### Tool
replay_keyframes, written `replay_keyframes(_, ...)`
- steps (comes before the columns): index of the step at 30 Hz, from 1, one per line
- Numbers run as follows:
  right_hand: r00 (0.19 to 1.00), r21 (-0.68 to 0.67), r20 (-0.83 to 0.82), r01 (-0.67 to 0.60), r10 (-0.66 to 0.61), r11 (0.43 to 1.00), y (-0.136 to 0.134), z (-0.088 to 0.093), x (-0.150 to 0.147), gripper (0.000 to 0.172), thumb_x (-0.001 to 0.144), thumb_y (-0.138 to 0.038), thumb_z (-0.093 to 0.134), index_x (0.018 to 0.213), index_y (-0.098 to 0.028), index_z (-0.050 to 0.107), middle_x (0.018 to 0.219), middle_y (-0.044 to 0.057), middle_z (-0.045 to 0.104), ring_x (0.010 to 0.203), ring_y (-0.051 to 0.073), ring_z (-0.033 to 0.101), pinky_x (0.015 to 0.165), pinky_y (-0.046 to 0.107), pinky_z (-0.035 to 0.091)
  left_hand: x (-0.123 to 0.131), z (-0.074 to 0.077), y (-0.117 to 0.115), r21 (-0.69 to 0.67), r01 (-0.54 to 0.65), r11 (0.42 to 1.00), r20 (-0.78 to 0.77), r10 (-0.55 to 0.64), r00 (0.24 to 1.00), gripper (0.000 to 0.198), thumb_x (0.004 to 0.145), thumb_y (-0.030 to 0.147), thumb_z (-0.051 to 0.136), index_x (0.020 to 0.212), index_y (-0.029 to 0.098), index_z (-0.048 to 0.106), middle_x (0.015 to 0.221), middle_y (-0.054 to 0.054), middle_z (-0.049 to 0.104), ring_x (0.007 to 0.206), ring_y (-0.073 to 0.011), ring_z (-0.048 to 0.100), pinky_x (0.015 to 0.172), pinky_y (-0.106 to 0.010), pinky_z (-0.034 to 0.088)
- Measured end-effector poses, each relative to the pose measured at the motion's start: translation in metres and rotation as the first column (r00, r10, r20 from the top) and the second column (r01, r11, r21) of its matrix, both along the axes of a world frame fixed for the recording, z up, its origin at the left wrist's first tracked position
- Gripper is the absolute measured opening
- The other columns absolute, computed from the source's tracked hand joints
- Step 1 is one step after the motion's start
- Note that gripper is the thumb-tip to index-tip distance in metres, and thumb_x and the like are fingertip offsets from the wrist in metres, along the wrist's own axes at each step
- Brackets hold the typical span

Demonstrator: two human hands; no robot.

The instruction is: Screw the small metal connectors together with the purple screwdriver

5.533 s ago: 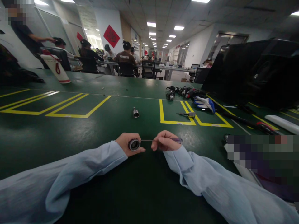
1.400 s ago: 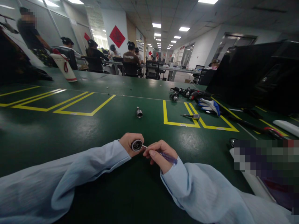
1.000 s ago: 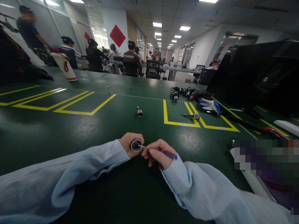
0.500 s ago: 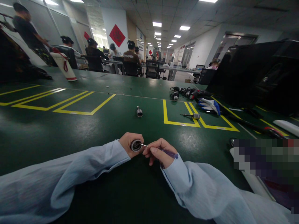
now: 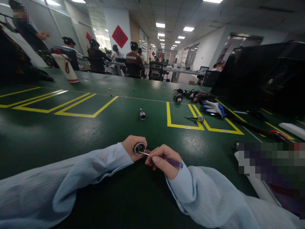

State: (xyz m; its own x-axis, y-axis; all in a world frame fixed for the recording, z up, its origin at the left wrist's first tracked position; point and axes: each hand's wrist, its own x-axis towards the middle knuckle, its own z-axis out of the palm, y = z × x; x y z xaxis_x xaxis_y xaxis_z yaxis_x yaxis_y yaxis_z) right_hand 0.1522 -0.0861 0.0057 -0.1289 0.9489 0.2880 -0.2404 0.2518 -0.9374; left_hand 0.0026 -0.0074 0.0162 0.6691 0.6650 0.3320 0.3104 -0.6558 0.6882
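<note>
My left hand is wrapped round a dark metal cylinder, its round open end facing me. Inside that end some inner parts show, too small to name. My right hand pinches a screwdriver with a see-through purple handle and a thin metal shaft. The shaft's tip reaches into the open end of the cylinder. Farther off on the green table lies a small metal part with a short stem, apart from both hands.
To the right lie a metal piece with a thin rod, a blue and white glove and a heap of dark cabled parts. A black monitor stands behind them. A white cup is at the far left; people sit beyond.
The screwdriver and my right hand have shifted slightly down, and the tip now sits lower in the cylinder's open end. My left hand has turned the cylinder barely, if at all.
</note>
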Motion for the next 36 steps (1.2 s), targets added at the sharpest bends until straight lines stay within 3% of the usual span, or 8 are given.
replay_keyframes(8,0.995,0.062,0.08,0.056,-0.061,0.997,-0.002,0.004,0.003,0.019,0.076,-0.035,0.053,0.068,-0.017,0.054,0.065,0.004,0.061,0.058,0.013,0.054,0.05,0.025,0.041,0.0,0.001,0.0,0.015,0.006,1.0,-0.036,-0.005,0.999,0.022,0.066,0.029,0.054,0.054,0.014,0.043,0.047,0.005,0.041,0.042,-0.0046,0.035,0.04,-0.016,0.027)
replay_keyframes(12,0.965,0.153,0.19,0.153,-0.181,0.976,-0.003,0.01,0.006,0.021,0.077,-0.034,0.048,0.064,-0.018,0.052,0.059,0.001,0.056,0.054,0.013,0.052,0.052,0.027,0.04,0.0,0.001,0.001,0.018,0.019,1.0,-0.067,-0.017,0.998,0.022,0.066,0.029,0.055,0.054,0.014,0.043,0.048,0.005,0.042,0.043,-0.0047,0.037,0.041,-0.016,0.028)
replay_keyframes(19,0.797,0.37,0.451,0.244,-0.403,0.897,-0.003,0.019,0.008,0.029,0.081,-0.034,0.042,0.057,-0.019,0.049,0.052,0.0,0.05,0.05,0.012,0.046,0.05,0.026,0.036,-0.001,0.001,0.0,0.05,0.05,0.997,-0.163,-0.041,0.986,0.02,0.067,0.029,0.053,0.056,0.014,0.047,0.05,0.004,0.046,0.045,-0.0062,0.042,0.043,-0.017,0.031)
replay_keyframes(25,0.683,0.519,0.556,0.159,-0.473,0.84,-0.003,0.03,0.007,0.029,0.082,-0.028,0.04,0.055,-0.019,0.047,0.052,0.0,0.048,0.052,0.011,0.044,0.052,0.026,0.034,-0.002,-0.002,0.001,0.128,0.048,0.991,-0.269,-0.012,0.963,0.019,0.066,0.031,0.054,0.059,0.014,0.052,0.051,0.003,0.049,0.048,-0.0082,0.046,0.046,-0.018,0.032)
replay_keyframes(28,0.709,0.452,0.548,0.196,-0.445,0.87,0.0,0.029,0.005,0.033,0.081,-0.029,0.042,0.051,-0.019,0.047,0.049,0.0,0.049,0.049,0.01,0.046,0.05,0.025,0.036,-0.001,-0.002,0.001,0.151,0.042,0.988,-0.3,0.005,0.954,0.021,0.066,0.034,0.055,0.058,0.014,0.052,0.051,0.003,0.051,0.049,-0.0086,0.047,0.047,-0.019,0.032)
replay_keyframes(32,0.811,0.211,0.46,0.294,-0.36,0.932,0.006,0.022,0.001,0.035,0.08,-0.031,0.045,0.048,-0.018,0.05,0.042,-0.002,0.048,0.041,0.009,0.047,0.044,0.022,0.037,-0.001,-0.001,0.001,0.178,0.045,0.983,-0.332,0.017,0.943,0.022,0.065,0.036,0.057,0.059,0.015,0.053,0.052,0.003,0.053,0.05,-0.0088,0.048,0.049,-0.019,0.034)
replay_keyframes(36,0.912,0.006,0.316,0.276,-0.263,0.961,0.007,0.018,-0.003,0.035,0.079,-0.035,0.047,0.049,-0.017,0.049,0.043,-0.002,0.051,0.041,0.008,0.047,0.042,0.02,0.038,-0.002,-0.002,0.001,0.149,0.061,0.987,-0.301,-0.014,0.953,0.022,0.066,0.035,0.057,0.059,0.015,0.053,0.052,0.003,0.053,0.05,-0.0087,0.049,0.049,-0.018,0.034)
